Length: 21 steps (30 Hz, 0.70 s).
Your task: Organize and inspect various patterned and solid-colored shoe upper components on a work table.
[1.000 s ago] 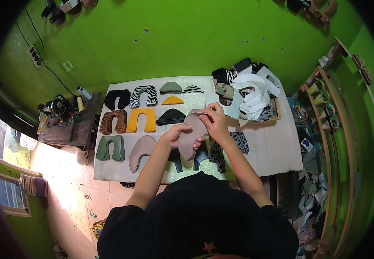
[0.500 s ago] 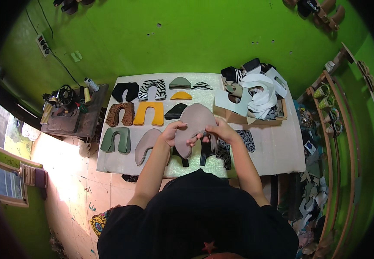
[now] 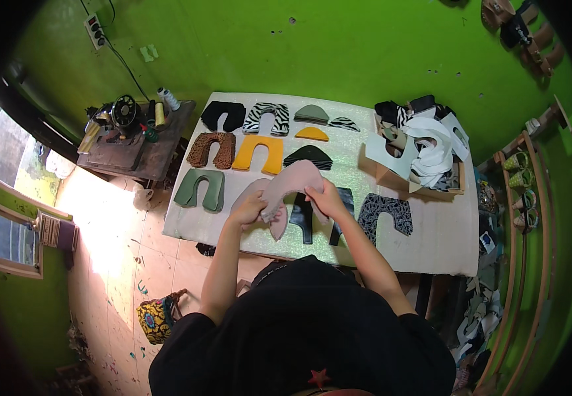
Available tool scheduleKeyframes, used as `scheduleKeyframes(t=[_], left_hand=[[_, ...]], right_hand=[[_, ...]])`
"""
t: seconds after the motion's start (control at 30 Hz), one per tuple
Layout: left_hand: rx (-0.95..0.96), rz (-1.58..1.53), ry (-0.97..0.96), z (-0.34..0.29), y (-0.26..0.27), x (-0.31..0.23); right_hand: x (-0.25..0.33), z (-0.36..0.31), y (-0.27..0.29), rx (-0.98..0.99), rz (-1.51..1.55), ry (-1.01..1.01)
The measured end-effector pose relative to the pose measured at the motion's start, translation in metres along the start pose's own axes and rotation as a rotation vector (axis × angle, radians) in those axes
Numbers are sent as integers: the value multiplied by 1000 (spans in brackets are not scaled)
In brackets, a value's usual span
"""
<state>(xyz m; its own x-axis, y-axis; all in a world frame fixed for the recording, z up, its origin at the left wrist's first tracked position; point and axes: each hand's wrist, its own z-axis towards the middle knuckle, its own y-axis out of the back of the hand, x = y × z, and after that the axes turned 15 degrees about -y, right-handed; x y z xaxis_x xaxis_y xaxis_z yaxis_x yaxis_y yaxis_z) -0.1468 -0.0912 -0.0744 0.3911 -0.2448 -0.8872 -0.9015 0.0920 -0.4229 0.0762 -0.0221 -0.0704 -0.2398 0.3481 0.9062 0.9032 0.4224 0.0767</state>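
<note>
My left hand (image 3: 250,208) and my right hand (image 3: 325,199) hold up a stack of dusty-pink, U-shaped cut pieces (image 3: 294,179) above the front of the table. The curve points away from me. My left fingers close on the left leg, and my right thumb and fingers pinch the right one. Partly hidden behind my left hand, more pieces of the same pink (image 3: 278,226) lie on the table. Right beside them are black U-shaped pieces (image 3: 303,221) and grey-black patterned ones (image 3: 391,212). A stack of black half-moon pieces (image 3: 308,158) lies just beyond the held stack.
Green (image 3: 200,190), yellow (image 3: 257,153), brown spotted (image 3: 211,150) and zebra-striped (image 3: 265,117) U-shaped stacks lie on the white table (image 3: 444,247). A cardboard box (image 3: 391,177) of scraps stands back right. A sewing machine (image 3: 122,117) sits left; a wooden rack (image 3: 542,244) holds sandals at right.
The held pink stack has tilted and turned, so its open arch shows clearly. My left hand has moved down along the left leg. The whole view has shifted, bringing the table rightward.
</note>
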Motion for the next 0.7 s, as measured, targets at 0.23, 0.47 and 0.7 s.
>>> scheduleKeyframes(t=[0.23, 0.47, 0.7], left_hand=[[-394, 467, -153, -30, 42, 11], [-522, 895, -335, -44, 64, 33], [-626, 820, -373, -52, 81, 61]], right_hand=[[-14, 17, -50, -26, -266, 170], [-26, 15, -81, -245, -327, -40], [-45, 7, -91, -302, -356, -67]])
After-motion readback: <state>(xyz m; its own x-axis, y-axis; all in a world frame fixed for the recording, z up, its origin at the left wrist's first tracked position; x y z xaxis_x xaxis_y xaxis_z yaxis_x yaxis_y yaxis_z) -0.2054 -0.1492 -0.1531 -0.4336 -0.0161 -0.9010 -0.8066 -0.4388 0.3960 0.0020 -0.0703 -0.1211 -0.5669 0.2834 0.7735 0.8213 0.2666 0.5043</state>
